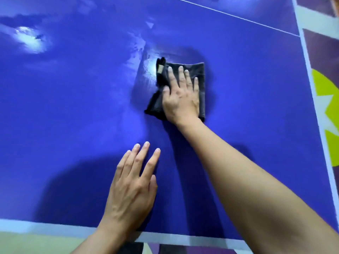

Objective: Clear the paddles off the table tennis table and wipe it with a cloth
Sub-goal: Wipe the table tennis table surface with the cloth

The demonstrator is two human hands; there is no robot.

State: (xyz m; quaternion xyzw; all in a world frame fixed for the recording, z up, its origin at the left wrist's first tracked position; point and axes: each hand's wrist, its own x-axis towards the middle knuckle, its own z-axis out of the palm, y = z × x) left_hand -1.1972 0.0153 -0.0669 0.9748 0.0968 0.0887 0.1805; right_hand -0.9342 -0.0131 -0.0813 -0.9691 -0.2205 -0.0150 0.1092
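R hand [180, 99] lies flat, fingers straight & slightly spread, pressing the folded dark cloth [155, 104] onto the blue table [73, 107] — a pale tag [160, 68] shows just beyond-left of the fingertips, w/ L hand [134, 186] palm-down on the tabletop, nearer the person.

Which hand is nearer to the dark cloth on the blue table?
Right. The right hand lies flat on top of the cloth, pressing it onto the table. The left hand rests flat on bare surface closer to the person, apart from the cloth.
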